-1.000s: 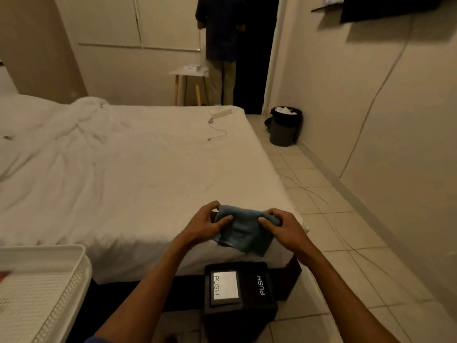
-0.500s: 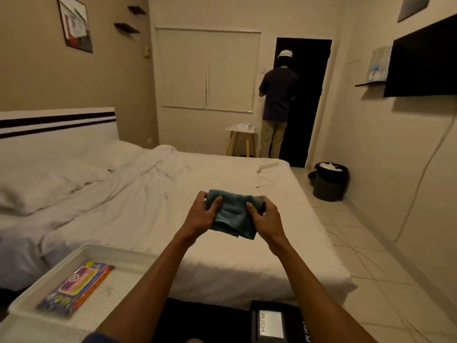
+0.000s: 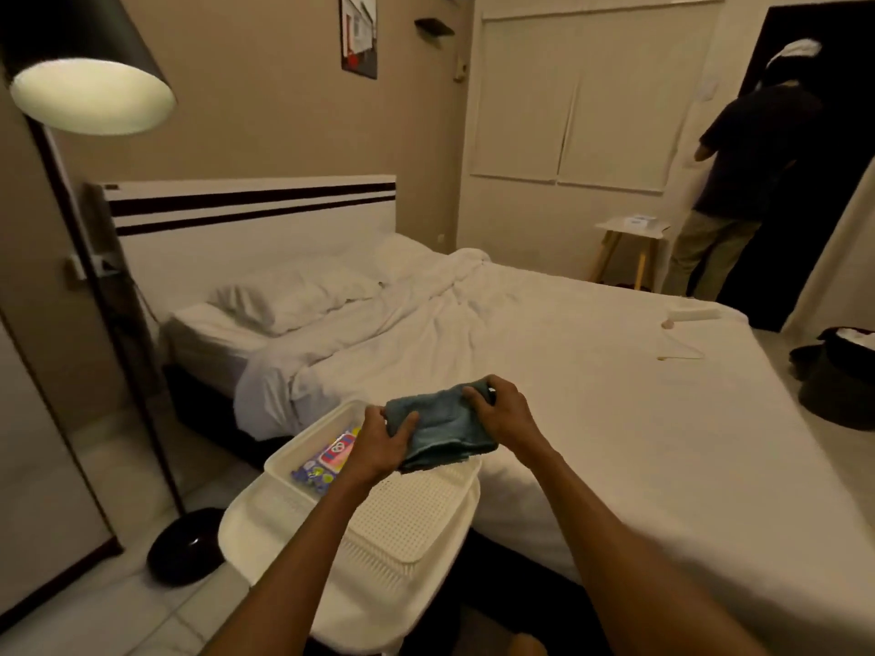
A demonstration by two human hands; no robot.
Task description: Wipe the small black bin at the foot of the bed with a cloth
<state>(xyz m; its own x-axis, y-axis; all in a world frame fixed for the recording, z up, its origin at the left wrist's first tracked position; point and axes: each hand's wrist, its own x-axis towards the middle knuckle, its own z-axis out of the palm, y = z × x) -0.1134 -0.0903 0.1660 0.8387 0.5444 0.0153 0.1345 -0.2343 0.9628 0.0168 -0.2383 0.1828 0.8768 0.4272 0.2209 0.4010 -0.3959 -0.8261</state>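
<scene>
A folded blue-grey cloth is held between both hands above the near corner of the bed. My left hand grips its left end and my right hand grips its right end. The cloth hovers over the far edge of a white perforated tray. The small black push-lid bin is out of view now, below the frame.
The tray holds a colourful packet. A black floor lamp stands at the left, its round base on the tiles. Another person stands at the dark doorway beside a small stool. A dark lined bin sits at the right.
The view has swung up and to the left, away from the push-lid bin, which dropped out of the frame. Both hands keep the cloth and now hold it over the white tray.
</scene>
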